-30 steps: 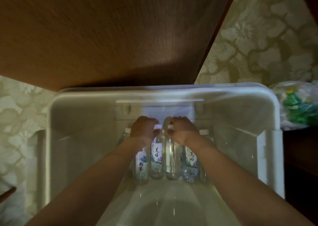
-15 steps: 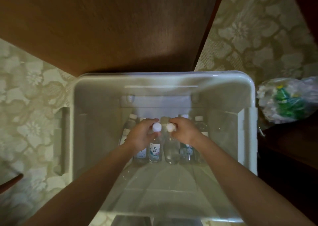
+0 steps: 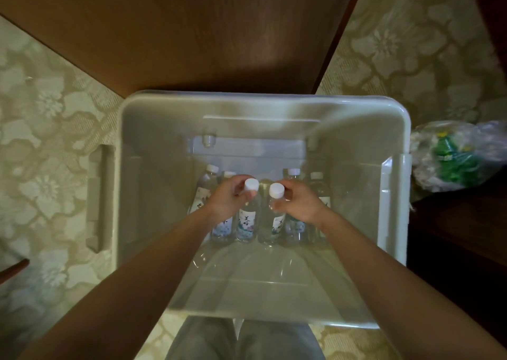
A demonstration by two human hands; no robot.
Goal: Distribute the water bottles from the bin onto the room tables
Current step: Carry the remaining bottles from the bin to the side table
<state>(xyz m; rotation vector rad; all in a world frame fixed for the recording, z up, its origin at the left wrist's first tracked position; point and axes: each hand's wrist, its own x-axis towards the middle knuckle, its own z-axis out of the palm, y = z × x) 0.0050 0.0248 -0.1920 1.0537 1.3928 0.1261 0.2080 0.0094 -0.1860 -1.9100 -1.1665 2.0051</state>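
patterned carpet [image 3: 46, 145] all round, pale floral, dim. dark wooden panel [image 3: 192, 30] across the top, cut off by the frame; table or door, cannot tell which. translucent white bin [image 3: 263, 104] on the floor just below it, open, handle on the left wall. crumpled plastic bag [image 3: 455, 156] just beside the bin's right rim, something green inside, hard to make out. grey trouser legs at the bottom edge, part hidden by the bin.

row of water bottles [image 3: 295, 223] standing upright at the bin's far end, white caps, printed labels; count uncertain, several hidden behind the hands.

left hand [image 3: 226, 200] clamped round the neck of the left bottle [image 3: 247, 222]. right hand [image 3: 300, 203] clamped round the neck of the right bottle [image 3: 275, 222]. both bottles side by side, caps close together, bases low among the row; lifted or resting, cannot tell.
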